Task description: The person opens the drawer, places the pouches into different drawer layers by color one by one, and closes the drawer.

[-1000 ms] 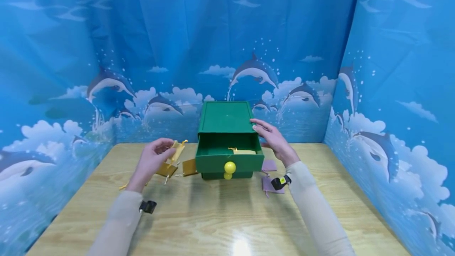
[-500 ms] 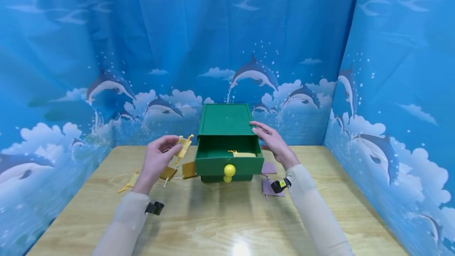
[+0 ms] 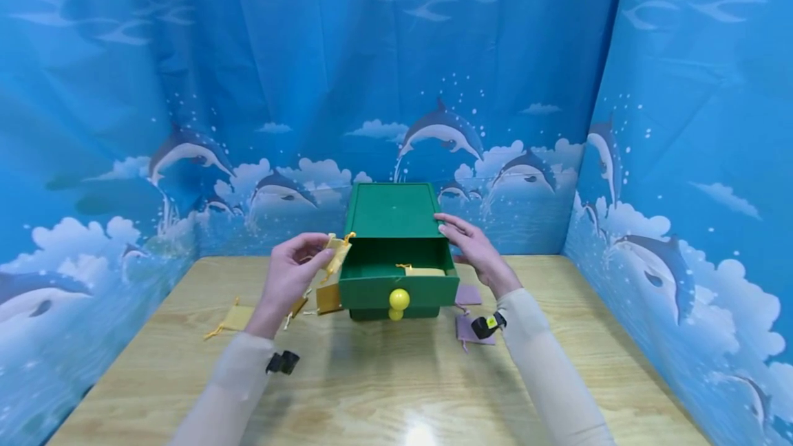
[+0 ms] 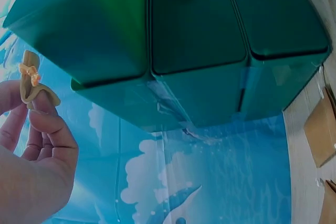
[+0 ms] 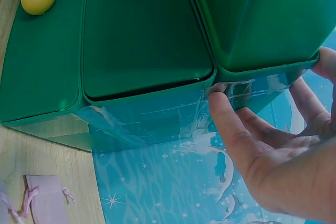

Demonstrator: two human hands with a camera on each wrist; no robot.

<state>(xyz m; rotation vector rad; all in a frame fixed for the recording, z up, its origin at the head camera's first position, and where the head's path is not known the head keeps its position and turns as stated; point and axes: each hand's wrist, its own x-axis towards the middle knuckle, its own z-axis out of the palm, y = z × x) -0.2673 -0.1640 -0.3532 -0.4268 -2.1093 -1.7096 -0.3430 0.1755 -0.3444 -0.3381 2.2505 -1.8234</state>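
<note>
My left hand (image 3: 294,277) pinches a small pale-yellow drawstring pouch (image 3: 337,255) between thumb and fingers, just left of the green drawer cabinet (image 3: 393,210). In the left wrist view the pouch (image 4: 29,59) looks folded, with its orange cord up. The cabinet's top drawer (image 3: 368,292) is pulled out, and another pale-yellow pouch (image 3: 426,272) lies inside. On the other side, my right hand (image 3: 476,250) rests against the cabinet's upper right edge. The right wrist view shows its fingertips (image 5: 219,100) pressing on the taped side wall.
Left of the cabinet, brown pouches (image 3: 330,298) and a yellow pouch (image 3: 238,317) lie on the wooden table (image 3: 372,391). Purple pouches (image 3: 476,331) lie to its right. A round yellow knob (image 3: 399,299) juts from the open drawer. A dolphin-print curtain (image 3: 384,74) stands behind.
My left hand has carried the yellow pouch rightward and slightly up from above the brown pouches to the drawer's left side. The right hand stays at the cabinet.
</note>
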